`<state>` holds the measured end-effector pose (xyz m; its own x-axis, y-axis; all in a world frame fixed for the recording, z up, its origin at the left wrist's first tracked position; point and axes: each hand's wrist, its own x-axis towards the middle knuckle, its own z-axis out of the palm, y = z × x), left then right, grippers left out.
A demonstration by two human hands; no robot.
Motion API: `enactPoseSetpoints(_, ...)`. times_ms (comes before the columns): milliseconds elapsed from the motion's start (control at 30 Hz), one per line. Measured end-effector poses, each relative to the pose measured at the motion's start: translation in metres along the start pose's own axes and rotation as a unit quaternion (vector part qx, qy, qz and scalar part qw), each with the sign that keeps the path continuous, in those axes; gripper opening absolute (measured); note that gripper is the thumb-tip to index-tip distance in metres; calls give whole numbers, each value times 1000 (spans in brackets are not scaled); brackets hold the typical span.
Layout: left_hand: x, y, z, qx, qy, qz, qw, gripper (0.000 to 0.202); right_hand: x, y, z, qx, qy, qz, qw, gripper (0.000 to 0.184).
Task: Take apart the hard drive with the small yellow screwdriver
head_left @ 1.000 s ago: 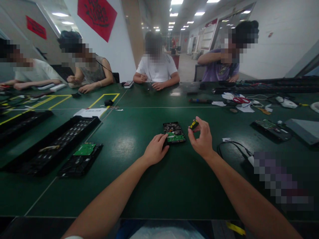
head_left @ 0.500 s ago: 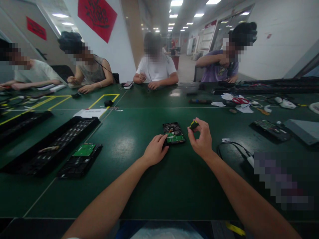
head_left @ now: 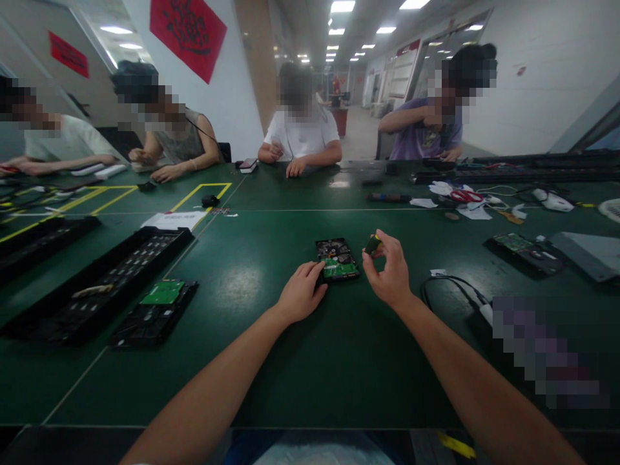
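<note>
Since a moment ago the right hand [head_left: 390,274] is turning slightly, its grip pinching a small black-yellow tool [head_left: 372,244] beside the hard drive [head_left: 338,258]; the left hand [head_left: 301,292], loosely curled, is steadying it on the desk [head_left: 271,252].

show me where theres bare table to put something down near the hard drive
Bare green table lies between the hard drive and the black trays, and in front of both forearms. Crowded: right of the right hand, by the cable.

black trays [head_left: 97,284] left; red scissors [head_left: 467,194] far right; black cable [head_left: 450,287]
</note>
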<state>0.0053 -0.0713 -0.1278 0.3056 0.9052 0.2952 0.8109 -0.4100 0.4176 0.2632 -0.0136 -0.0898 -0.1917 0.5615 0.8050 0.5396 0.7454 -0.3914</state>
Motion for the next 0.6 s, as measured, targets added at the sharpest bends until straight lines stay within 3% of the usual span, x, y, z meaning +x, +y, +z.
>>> enactPoseSetpoints(233, 0, 1, 0, 2, 2, 2, 1000, 60, -1, 2, 1, -11, -5, 4, 1000, 67)
enactPoseSetpoints(600, -1, 1, 1, 1, 0, -7, 1000, 60, -2, -2, 2, 62, -87, 35, 994, 76)
